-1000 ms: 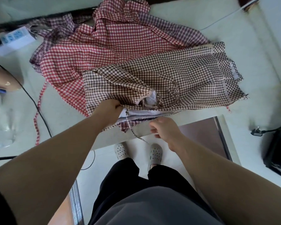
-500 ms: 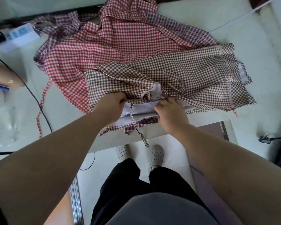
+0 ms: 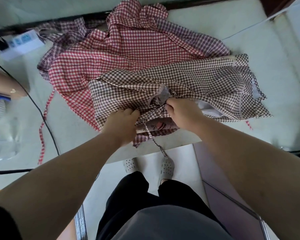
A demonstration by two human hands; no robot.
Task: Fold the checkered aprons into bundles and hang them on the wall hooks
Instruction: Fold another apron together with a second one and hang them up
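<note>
Brown checked apron point(image 3: 197, 80) lies crumpled on the bench point(image 3: 249, 32). Left hand point(image 3: 119, 125) grips its near edge, right hand point(image 3: 182, 113) pinches the bunched middle, likely gathering it to fold.

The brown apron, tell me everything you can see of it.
The brown apron is thin cloth in brown-and-white check, with pale lining showing at its right end and a pinkish trimmed edge bunched near the middle. It lies crumpled and partly folded on the pale table, overlapping the red apron. The left hand grips its near edge; the right hand pinches the bunched middle. A thin checked tie, seemingly its own, hangs over the table's near edge.
</note>
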